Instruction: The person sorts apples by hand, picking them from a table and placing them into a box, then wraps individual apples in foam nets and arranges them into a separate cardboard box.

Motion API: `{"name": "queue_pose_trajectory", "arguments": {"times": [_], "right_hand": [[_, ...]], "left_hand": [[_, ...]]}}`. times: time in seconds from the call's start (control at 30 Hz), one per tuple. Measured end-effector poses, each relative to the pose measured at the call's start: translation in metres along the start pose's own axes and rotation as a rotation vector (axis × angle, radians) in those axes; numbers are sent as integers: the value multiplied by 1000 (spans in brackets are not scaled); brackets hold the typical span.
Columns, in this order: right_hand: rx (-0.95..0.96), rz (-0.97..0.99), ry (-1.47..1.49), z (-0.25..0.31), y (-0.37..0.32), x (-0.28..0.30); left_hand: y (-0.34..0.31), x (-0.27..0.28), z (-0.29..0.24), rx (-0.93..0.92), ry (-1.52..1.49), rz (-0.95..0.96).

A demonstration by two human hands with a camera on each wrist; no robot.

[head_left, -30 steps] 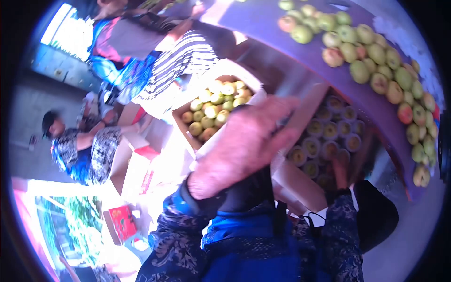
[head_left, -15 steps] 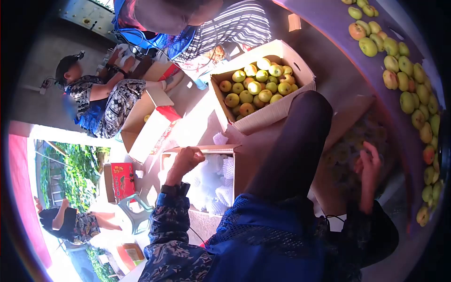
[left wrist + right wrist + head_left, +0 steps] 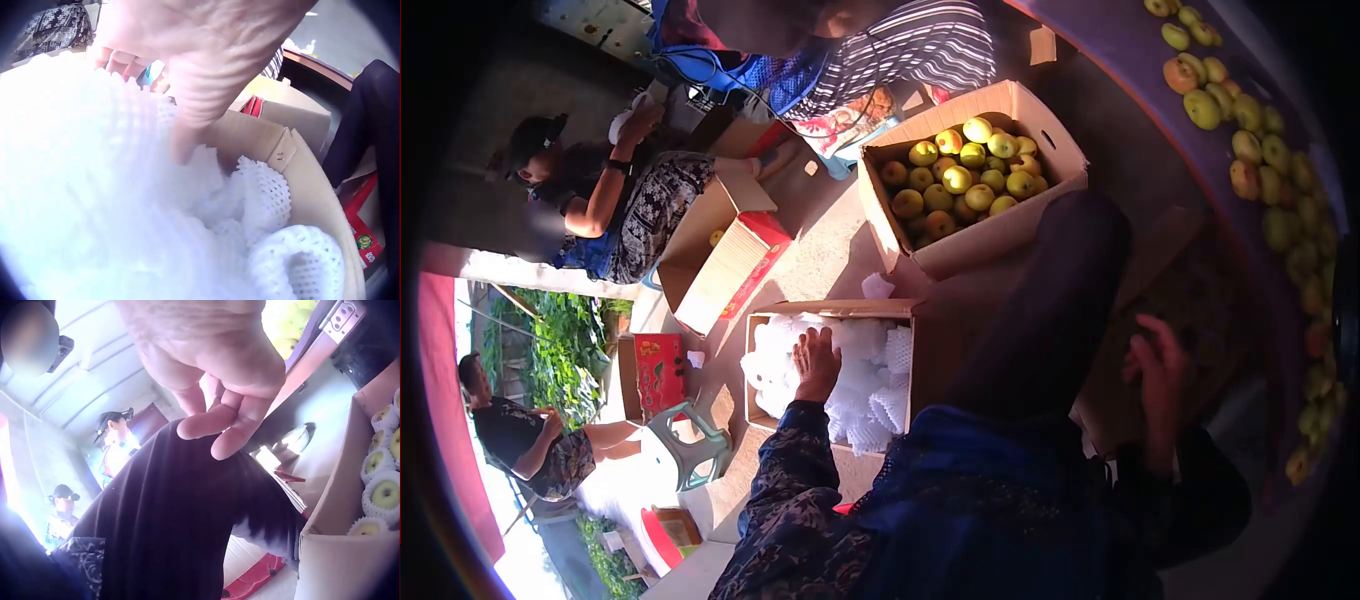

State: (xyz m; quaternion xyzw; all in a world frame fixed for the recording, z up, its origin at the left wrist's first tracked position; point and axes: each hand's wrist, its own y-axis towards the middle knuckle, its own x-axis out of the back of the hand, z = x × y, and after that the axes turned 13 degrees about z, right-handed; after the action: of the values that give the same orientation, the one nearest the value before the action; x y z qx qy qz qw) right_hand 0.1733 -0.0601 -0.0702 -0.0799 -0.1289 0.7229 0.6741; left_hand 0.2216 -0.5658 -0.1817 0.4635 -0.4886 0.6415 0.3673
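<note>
Head view, against the frame 0.5 s back: left hand, then bunched over the upper left of the net box, is now over the white nets, fingers extended. Right hand has shifted slightly left and down, right of the dark knee. The person at lower left, bent over then, is now upright with the head visible.

Counts: two hands; three other people; one green stool, lower left; one net box, centre; one apple box, upper centre; one purple bench with loose apples along the right. Nets and apples overlap; totals cannot be told. Right wrist view: at least five netted apples in a carton at right edge.

Left fingers: slightly apart, thumb separate, at the pile; contact is blurred, grip on a net cannot be confirmed. Right fingers: loosely bent, narrow gaps, holding nothing, above the knee in the wrist view.
</note>
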Motion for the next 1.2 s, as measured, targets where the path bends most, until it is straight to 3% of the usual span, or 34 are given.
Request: {"name": "queue_pose_trajectory", "arguments": {"times": [0.13, 0.2, 0.3, 0.4, 0.47, 0.57, 0.7, 0.8, 0.93, 1.03, 1.1, 1.13, 1.17, 1.2], "right_hand": [[9, -15, 15, 0, -5, 5], [12, -14, 41, -5, -6, 6], [-4, 8, 34, -2, -9, 7], [-24, -7, 48, -1, -12, 4], [-35, -26, 49, 3, -15, 2], [32, -5, 46, -4, -19, 5], [47, 19, 18, -15, -21, 11], [139, 6, 62, -18, -20, 11], [91, 32, 29, -12, -21, 14], [172, 46, 56, -23, -19, 16], [232, 24, 67, -33, -18, 16], [140, 33, 148, -31, -17, 16], [127, 14, 143, -24, -19, 14], [119, 9, 132, -20, -20, 15]], "left_hand": [[-1, 16, 3, 81, -275, -132], [3, 18, 14, 136, -447, -37], [0, 22, 14, 78, -464, -69], [10, -3, 17, 7, -434, 48], [19, -12, 12, 146, -513, 171], [32, -26, 17, 282, -534, 102], [30, -17, 24, 141, -473, 62], [12, 17, 1, 103, -208, 99], [-6, 37, -7, -35, -95, 94], [0, 51, -7, -2, -259, 264], [21, 40, 12, -154, -440, 265], [7, 83, -9, -210, -551, 327], [9, 91, -7, -148, -602, 467], [18, 81, 5, -210, -753, 525]]}}
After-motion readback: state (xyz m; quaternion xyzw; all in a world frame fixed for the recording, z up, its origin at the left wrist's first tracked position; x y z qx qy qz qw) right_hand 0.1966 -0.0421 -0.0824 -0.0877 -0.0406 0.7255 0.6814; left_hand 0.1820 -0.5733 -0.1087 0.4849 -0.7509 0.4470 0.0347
